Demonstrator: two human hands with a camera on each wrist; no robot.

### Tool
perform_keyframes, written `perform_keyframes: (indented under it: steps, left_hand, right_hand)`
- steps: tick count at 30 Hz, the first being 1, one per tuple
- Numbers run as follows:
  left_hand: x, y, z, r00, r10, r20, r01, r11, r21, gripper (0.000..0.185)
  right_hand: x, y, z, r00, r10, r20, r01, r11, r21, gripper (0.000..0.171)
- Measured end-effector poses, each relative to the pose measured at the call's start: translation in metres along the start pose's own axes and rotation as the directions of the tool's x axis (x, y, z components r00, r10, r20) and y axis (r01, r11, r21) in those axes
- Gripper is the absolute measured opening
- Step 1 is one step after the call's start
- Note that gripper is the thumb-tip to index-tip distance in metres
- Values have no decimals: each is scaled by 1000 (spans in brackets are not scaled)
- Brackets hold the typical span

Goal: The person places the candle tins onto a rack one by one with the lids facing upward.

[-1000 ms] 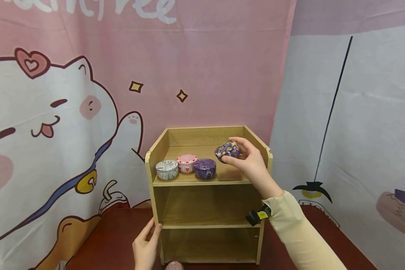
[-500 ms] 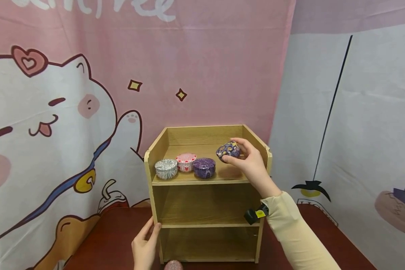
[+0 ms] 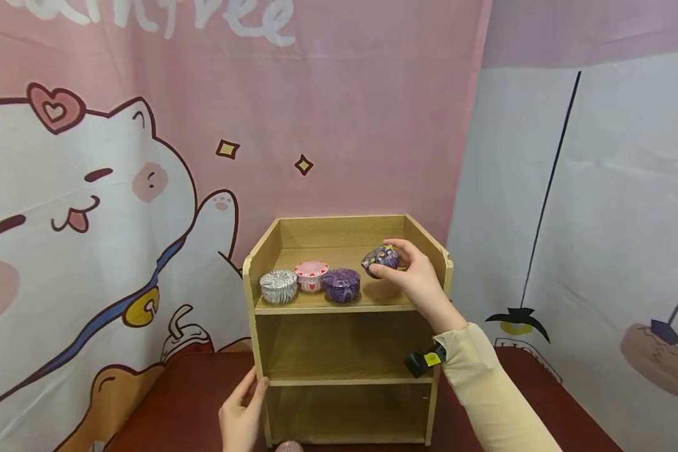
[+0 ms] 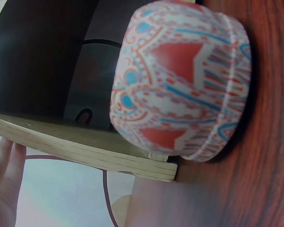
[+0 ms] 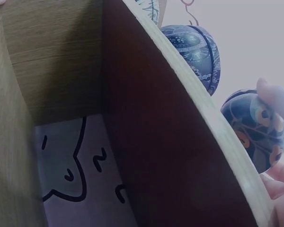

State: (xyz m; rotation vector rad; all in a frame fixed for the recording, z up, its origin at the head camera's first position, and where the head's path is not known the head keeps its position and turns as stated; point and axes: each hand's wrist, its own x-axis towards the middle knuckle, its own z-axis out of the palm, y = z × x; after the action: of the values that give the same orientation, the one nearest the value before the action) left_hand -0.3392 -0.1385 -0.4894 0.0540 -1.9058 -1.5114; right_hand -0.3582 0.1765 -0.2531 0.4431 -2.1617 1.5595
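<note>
My right hand (image 3: 412, 270) pinches a round dark-blue tin with a yellow and orange pattern (image 3: 381, 258), tilted, over the right part of the top shelf. The right wrist view shows this patterned tin (image 5: 255, 130) between thumb and fingers, above the shelf's edge. Left of it stand a purple tin (image 3: 341, 285), a pink tin with red hearts (image 3: 311, 277) and a grey-and-white striped tin (image 3: 279, 287). My left hand (image 3: 243, 408) grips the left side panel of the wooden shelf (image 3: 339, 309) low down. Close to the left wrist camera sits a red, white and blue patterned tin (image 4: 180, 80).
Two lower compartments (image 3: 347, 348) lie under the top tier. The shelf stands on a dark red table (image 3: 175, 389). A pink and white printed cloth (image 3: 367, 125) hangs behind it. A black wrist camera (image 3: 418, 363) sits at the right cuff.
The head view shifts slightly. My right hand keeps its hold on the dark-blue tin, which comes slightly closer to the purple tin. The left hand stays on the side panel.
</note>
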Motion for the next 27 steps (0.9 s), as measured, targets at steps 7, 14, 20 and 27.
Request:
perform_keyframes:
  steps: [7,14,20,27]
  left_hand:
    - [-3,-2,2,1000,-10,-1,10,996,-90,33]
    - [0,-5,2,1000,23,-3,-23,999,-33,34]
    - [1,-4,1,1000,31,-1,-31,999,9,34]
    - [3,-4,-1,999,40,6,-40,999,16,33]
  right_hand:
    - [1,3,1,999,45,14,-44,998,-39,62]
    - [4,1,0,996,73,46,-71,996,-59,65]
    - [7,1,1,995,72,68,-66,994,-84,67]
    - [7,4,2,996,61,69,-45,976,-214,65]
